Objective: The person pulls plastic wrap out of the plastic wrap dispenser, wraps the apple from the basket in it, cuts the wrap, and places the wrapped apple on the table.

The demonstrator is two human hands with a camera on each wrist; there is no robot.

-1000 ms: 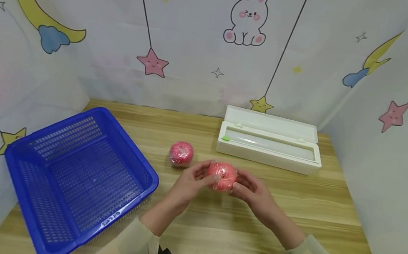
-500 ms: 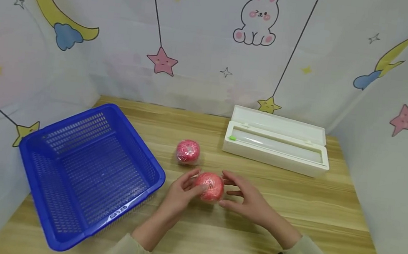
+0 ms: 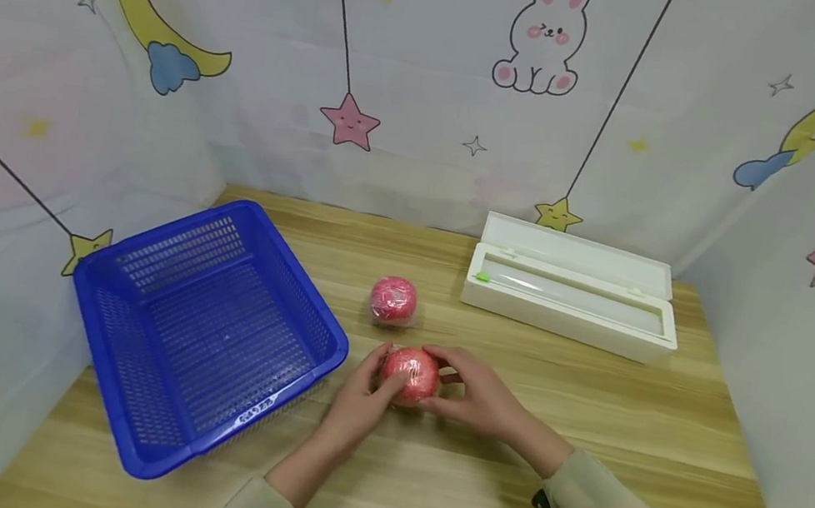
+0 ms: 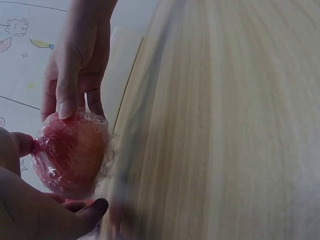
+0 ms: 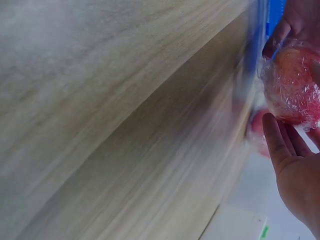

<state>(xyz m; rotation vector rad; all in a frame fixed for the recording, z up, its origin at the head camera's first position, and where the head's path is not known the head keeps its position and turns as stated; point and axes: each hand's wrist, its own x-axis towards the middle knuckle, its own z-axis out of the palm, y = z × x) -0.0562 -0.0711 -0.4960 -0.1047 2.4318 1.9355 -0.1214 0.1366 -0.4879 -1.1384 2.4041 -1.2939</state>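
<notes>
A red apple [image 3: 423, 371] wrapped in clear cling film is between my two hands, above the wooden table. My left hand [image 3: 358, 403] holds it from the left, the thumb lying over its front and the fingers around its side. From the right, my right hand [image 3: 479, 396] grips it between the fingertips at the far side and the thumb at the near side. Loose, crinkled film [image 4: 107, 150] sticks out along its edge in the left wrist view. A second film-wrapped pinkish-red fruit [image 3: 394, 299] rests on the table just beyond my hands.
To the left stands a blue plastic basket [image 3: 225, 334] with perforated walls. At the back right is a long white cling film dispenser [image 3: 566, 322], its lid raised and a green slider [image 3: 483, 277] on it. Patterned white cloth surrounds the table.
Both hands have brought the wrapped apple nearer and slightly left on the table. The right hand came loose from it half a second ago and now grips it again. The head view has shifted left.
</notes>
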